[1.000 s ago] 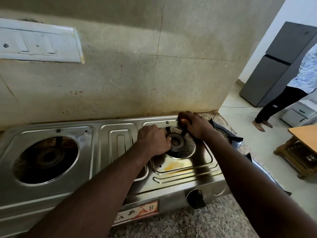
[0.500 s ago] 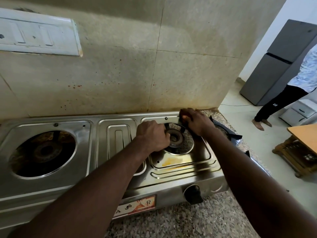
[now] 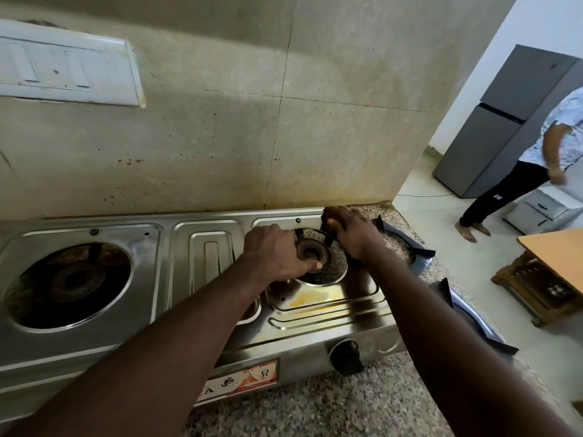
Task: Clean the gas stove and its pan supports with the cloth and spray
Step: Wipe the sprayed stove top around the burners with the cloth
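My left hand (image 3: 274, 252) curls round the right burner (image 3: 310, 252) of the gas stove (image 3: 205, 263), in the middle of the frame. My right hand (image 3: 350, 233) pinches a dark piece (image 3: 328, 238) at the burner's back edge. Two pan supports (image 3: 422, 265) lie at the right on the counter (image 3: 315, 414).

There were one stove (image 3: 205, 263), two burners (image 3: 74, 280), two pan supports (image 3: 410, 244) on the surface (image 3: 331, 411), one knob (image 3: 347, 357), two hands (image 3: 274, 253).
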